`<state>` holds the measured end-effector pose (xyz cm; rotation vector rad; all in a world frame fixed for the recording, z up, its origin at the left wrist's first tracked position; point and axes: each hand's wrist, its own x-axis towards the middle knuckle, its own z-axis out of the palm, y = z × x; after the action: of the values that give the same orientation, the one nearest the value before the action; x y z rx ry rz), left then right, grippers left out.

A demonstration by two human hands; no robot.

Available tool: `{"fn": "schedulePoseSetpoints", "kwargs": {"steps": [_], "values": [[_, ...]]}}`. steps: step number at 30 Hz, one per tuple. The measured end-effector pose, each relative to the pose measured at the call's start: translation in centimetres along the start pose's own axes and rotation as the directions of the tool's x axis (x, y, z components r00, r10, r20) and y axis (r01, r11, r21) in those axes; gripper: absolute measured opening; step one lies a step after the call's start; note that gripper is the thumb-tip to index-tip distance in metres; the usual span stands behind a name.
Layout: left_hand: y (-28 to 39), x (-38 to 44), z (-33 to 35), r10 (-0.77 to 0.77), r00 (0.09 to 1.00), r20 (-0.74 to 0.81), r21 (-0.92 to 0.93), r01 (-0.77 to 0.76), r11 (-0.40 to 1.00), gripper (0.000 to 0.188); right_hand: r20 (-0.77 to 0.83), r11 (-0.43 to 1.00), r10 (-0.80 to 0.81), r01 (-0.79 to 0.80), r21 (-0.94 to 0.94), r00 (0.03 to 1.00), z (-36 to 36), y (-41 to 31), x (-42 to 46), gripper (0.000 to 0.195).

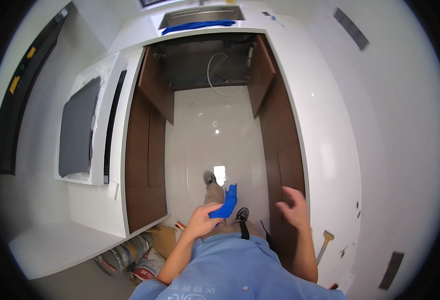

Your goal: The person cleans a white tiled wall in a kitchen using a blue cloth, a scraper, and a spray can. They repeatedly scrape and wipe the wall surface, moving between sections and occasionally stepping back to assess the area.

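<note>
In the head view my left hand (202,221) is closed around a bunched blue cloth (229,202), whose loose end sticks up beyond my fingers. My right hand (294,209) is raised beside the brown cabinet fronts at the right, fingers apart and holding nothing. A second blue cloth (199,26) lies along the front edge of the stainless steel sink (205,15). Below the sink, two brown cabinet doors (156,78) (262,75) stand ajar, and a pale hose (209,75) curves out onto the floor.
White countertops (327,150) run along both sides. A scraper (325,243) lies on the right one. On the left stand a dark panel in white foam packaging (79,129) and a black range hood (13,112). Buckets (124,253) and a bag (148,264) are on the floor at lower left.
</note>
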<state>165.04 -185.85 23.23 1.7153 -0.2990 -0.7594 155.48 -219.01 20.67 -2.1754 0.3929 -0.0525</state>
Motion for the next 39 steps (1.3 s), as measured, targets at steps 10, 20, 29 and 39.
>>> {"fn": "schedulePoseSetpoints", "kwargs": {"steps": [10, 20, 29, 39], "values": [[1.0, 13.9, -11.6, 0.268, 0.671, -0.692, 0.211, -0.167, 0.963, 0.043, 0.609, 0.942, -0.334, 0.278, 0.189, 0.719, 10.7, -16.3, 25.8, 0.022], [0.0, 15.1, -9.3, -0.413, 0.600, -0.685, -0.253, 0.335, 0.907, 0.056, 0.835, 0.767, -0.535, -0.338, 0.545, 0.130, 20.6, -23.3, 43.5, 0.038], [5.7, 12.5, -2.4, -0.564, -0.238, -0.790, -0.502, -0.276, 0.820, 0.083, 0.631, 0.989, -0.111, -0.145, -0.003, -0.768, 33.0, -28.1, 34.8, 0.060], [-1.0, 4.9, 10.5, -0.684, -0.720, -0.116, 0.137, -0.694, 0.707, 0.026, 0.377, 0.884, 0.313, 0.413, 0.221, -0.872, 36.8, -27.5, 7.8, 0.028]]}}
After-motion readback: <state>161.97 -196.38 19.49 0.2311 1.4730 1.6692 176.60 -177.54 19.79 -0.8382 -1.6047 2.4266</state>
